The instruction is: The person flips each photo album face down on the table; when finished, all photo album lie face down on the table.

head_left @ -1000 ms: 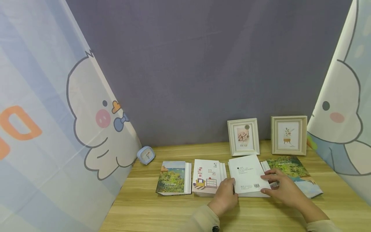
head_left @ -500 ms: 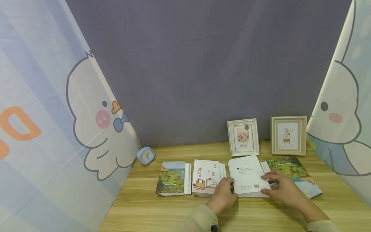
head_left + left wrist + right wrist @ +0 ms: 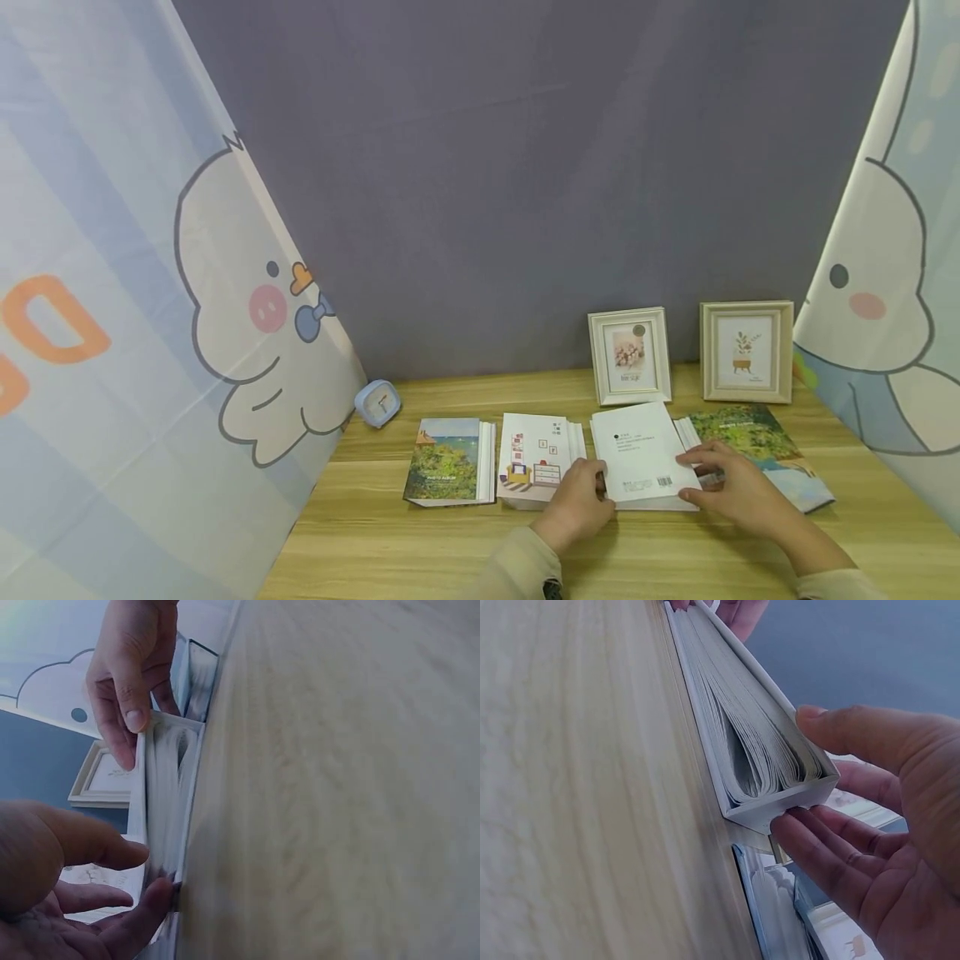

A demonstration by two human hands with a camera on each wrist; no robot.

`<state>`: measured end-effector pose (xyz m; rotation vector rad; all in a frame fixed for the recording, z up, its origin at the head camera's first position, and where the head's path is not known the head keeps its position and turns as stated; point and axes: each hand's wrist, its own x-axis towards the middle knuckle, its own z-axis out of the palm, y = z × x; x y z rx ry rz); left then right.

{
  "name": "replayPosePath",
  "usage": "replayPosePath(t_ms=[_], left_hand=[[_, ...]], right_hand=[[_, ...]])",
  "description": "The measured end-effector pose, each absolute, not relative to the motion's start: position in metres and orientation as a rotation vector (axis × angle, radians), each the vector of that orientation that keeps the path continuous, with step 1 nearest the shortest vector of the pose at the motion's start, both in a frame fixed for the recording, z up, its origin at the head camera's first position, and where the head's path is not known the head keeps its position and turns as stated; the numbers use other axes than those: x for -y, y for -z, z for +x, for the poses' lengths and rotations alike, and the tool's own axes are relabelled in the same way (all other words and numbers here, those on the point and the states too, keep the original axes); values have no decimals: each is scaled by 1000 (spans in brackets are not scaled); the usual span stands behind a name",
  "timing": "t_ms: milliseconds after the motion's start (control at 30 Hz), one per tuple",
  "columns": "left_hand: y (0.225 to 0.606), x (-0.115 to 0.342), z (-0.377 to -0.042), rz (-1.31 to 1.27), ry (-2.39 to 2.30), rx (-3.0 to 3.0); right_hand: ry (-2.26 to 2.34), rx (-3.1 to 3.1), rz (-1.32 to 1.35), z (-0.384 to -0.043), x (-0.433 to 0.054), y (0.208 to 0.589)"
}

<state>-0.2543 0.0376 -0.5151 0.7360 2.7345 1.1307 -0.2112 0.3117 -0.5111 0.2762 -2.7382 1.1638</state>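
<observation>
A thick white photo album (image 3: pixel 637 450), its cover printed with small text and a barcode, lies on the wooden table between both hands. My left hand (image 3: pixel 576 506) holds its left side. In the left wrist view, the left thumb (image 3: pixel 120 853) is at the cover edge and a fingertip is low at the corner. On the opposite side, my right hand (image 3: pixel 738 493) grips the album. The right wrist view has the right thumb (image 3: pixel 817 724) over the top cover and fingers against the spine (image 3: pixel 787 806), with the pages (image 3: pixel 742 727) fanned slightly inside.
Left of it stand an album with a room drawing (image 3: pixel 534 450) and a landscape photo album (image 3: pixel 442 458). Another landscape album (image 3: pixel 757 442) lies slanted on the right, partly behind the right hand. Behind are two picture frames (image 3: pixel 628 354) (image 3: pixel 742 354) and a blue clock (image 3: pixel 377 402).
The left hand's wrist has shifted very slightly left. Both hands stay at the white album, which has hardly moved.
</observation>
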Motion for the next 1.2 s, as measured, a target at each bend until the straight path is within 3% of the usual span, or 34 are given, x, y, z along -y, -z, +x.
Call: replayPosePath(t_ms=[733, 1200], left_hand=[[498, 1, -268, 798, -1409, -2605], [491, 57, -276, 844, -1511, -2663]], right_hand=[[-988, 2689, 336, -214, -307, 493], [-902, 2467, 435, -235, -265, 493]])
